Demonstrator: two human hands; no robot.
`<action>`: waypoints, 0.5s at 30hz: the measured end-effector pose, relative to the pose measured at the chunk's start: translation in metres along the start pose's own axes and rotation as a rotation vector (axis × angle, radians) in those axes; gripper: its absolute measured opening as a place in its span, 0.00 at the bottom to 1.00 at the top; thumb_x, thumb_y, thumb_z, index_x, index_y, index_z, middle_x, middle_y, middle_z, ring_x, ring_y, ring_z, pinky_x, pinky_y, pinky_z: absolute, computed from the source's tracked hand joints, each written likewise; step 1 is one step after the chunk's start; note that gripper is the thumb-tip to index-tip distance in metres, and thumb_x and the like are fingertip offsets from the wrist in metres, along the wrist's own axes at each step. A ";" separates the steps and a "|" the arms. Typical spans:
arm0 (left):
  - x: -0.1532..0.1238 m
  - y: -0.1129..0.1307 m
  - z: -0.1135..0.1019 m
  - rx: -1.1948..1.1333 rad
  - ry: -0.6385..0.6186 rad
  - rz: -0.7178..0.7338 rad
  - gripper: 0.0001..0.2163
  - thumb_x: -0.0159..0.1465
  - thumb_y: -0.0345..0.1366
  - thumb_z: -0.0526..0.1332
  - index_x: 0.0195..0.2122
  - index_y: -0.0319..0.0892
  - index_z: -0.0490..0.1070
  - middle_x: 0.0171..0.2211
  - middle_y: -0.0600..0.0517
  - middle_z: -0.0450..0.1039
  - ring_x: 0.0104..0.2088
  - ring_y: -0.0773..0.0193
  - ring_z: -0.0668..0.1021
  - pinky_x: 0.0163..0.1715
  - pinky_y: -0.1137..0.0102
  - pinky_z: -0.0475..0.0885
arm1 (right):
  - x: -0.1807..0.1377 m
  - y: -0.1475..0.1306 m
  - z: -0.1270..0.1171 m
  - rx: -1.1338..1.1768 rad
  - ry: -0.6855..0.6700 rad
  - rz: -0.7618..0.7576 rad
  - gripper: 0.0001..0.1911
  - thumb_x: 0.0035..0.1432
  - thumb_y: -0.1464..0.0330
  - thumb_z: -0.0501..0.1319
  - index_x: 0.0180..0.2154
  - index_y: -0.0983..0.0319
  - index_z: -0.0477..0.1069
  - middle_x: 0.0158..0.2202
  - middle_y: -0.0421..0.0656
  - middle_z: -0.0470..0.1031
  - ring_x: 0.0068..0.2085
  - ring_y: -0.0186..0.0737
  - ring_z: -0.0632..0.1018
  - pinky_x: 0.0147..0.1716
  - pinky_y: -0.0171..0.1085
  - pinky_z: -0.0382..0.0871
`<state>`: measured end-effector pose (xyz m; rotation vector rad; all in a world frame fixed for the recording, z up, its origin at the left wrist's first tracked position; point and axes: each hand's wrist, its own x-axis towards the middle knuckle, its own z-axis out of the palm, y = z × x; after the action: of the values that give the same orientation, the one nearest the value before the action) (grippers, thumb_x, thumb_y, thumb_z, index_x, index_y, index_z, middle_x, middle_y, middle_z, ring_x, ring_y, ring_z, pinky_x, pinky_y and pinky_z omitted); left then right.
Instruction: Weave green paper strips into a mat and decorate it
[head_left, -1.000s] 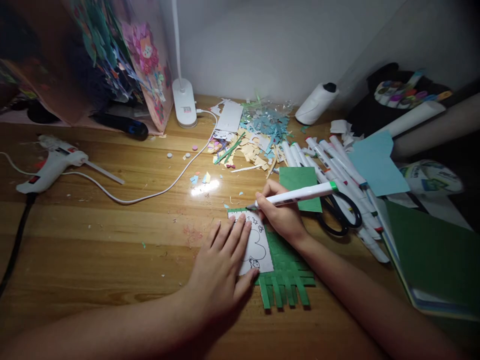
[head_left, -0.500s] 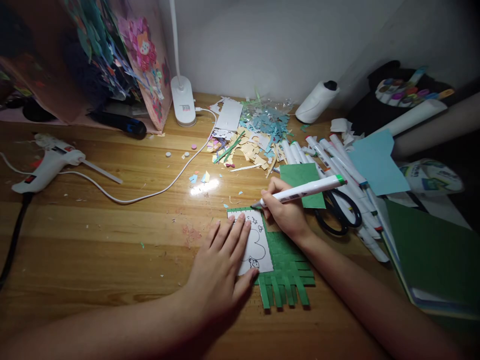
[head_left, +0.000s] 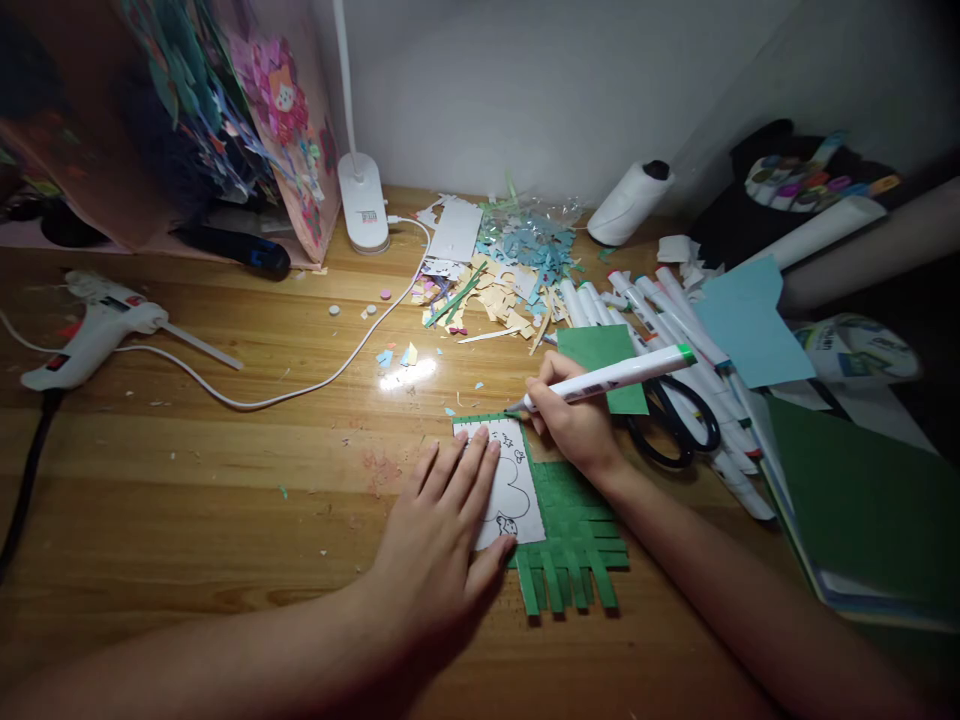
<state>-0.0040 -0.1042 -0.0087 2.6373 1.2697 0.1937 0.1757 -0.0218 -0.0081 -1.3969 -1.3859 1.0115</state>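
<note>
My left hand (head_left: 442,525) lies flat with fingers spread on a white card (head_left: 511,487) that bears black line drawings. The card rests on a woven green paper mat (head_left: 574,545) on the wooden table (head_left: 225,480). My right hand (head_left: 574,420) is closed round a white marker with a green end (head_left: 611,375). Its tip touches the top edge of the mat, just above the card's upper right corner.
Several white markers (head_left: 675,320), black scissors (head_left: 675,425), and green (head_left: 600,350) and blue paper (head_left: 746,320) lie to the right. Paper scraps (head_left: 502,275) sit behind. A glue gun (head_left: 94,325) and white cable (head_left: 285,395) lie left, near a lamp base (head_left: 364,205). A green folder (head_left: 870,510) lies at the right.
The marker tip has shifted slightly right along the mat's top edge, and my right hand has moved with it. My left hand has stayed flat on the card.
</note>
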 end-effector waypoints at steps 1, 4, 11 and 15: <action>0.000 0.000 0.000 -0.001 -0.001 0.000 0.31 0.66 0.49 0.49 0.66 0.37 0.44 0.67 0.48 0.45 0.65 0.55 0.52 0.62 0.59 0.47 | 0.000 0.000 -0.001 -0.014 0.014 -0.014 0.14 0.53 0.71 0.55 0.20 0.58 0.52 0.11 0.29 0.57 0.12 0.27 0.59 0.12 0.29 0.52; 0.000 0.000 0.000 -0.001 -0.004 0.000 0.31 0.66 0.49 0.49 0.66 0.37 0.44 0.67 0.48 0.45 0.65 0.56 0.52 0.62 0.59 0.47 | 0.002 0.002 -0.002 -0.060 0.030 -0.034 0.14 0.51 0.72 0.55 0.20 0.58 0.52 0.12 0.30 0.56 0.13 0.27 0.58 0.14 0.29 0.52; -0.001 -0.001 0.000 -0.006 -0.004 -0.001 0.31 0.67 0.48 0.49 0.66 0.38 0.44 0.67 0.48 0.45 0.65 0.56 0.51 0.62 0.59 0.45 | 0.003 0.004 -0.002 -0.141 0.053 -0.073 0.13 0.49 0.73 0.55 0.19 0.58 0.52 0.15 0.32 0.55 0.18 0.29 0.60 0.18 0.31 0.53; 0.000 0.000 -0.001 -0.014 -0.013 0.001 0.31 0.67 0.49 0.48 0.66 0.38 0.44 0.67 0.47 0.45 0.65 0.55 0.52 0.62 0.59 0.46 | 0.002 0.004 -0.002 -0.138 0.045 -0.064 0.13 0.50 0.73 0.55 0.20 0.58 0.52 0.16 0.32 0.54 0.19 0.29 0.60 0.18 0.31 0.53</action>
<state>-0.0048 -0.1042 -0.0080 2.6231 1.2584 0.1851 0.1784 -0.0194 -0.0116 -1.4569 -1.4811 0.8513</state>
